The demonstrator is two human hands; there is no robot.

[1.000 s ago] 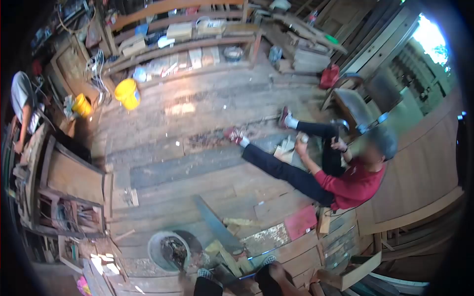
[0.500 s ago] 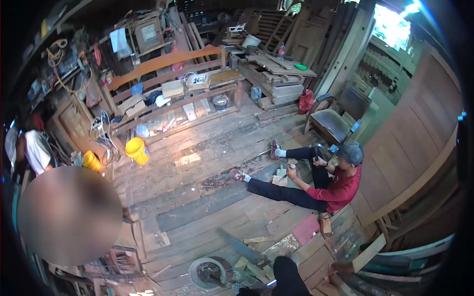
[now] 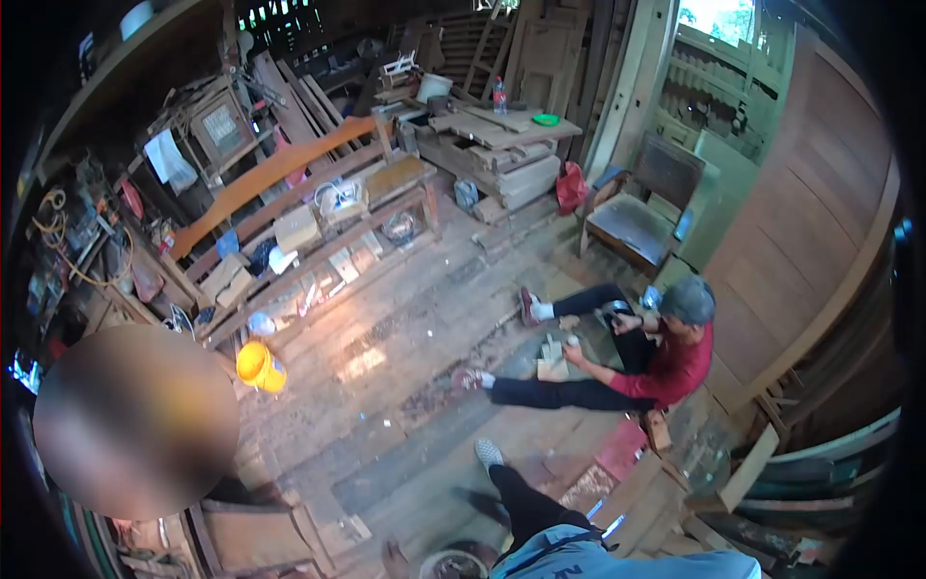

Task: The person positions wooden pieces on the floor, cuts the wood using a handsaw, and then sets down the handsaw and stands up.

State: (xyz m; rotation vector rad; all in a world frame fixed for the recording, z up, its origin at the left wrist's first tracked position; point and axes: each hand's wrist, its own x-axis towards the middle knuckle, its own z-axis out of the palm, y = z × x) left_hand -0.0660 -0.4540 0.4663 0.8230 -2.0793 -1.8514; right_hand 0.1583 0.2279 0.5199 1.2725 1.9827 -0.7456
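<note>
Neither of my hands can be made out. At the bottom edge show my light blue shirt (image 3: pixel 627 562) and my dark trouser leg (image 3: pixel 526 502), stretched forward to a checkered shoe (image 3: pixel 489 452). Beside my leg, a round bucket (image 3: pixel 453 562) is cut off by the frame's lower edge. A small brown shape (image 3: pixel 394 560) stands left of the bucket; what it is stays unclear.
A person in a red top (image 3: pixel 680 372) sits on the plank floor, holding a dark tool and a pale piece over wood scraps (image 3: pixel 552 362). Around are a yellow bucket (image 3: pixel 260 367), a cluttered wooden bench (image 3: pixel 299 232), a chair (image 3: pixel 641 217) and a leaning door panel (image 3: pixel 801 212).
My view has shifted, and my leg and blue shirt have come further into the picture. The round bucket now sits lower in view. The seated person stays in nearly the same pose.
</note>
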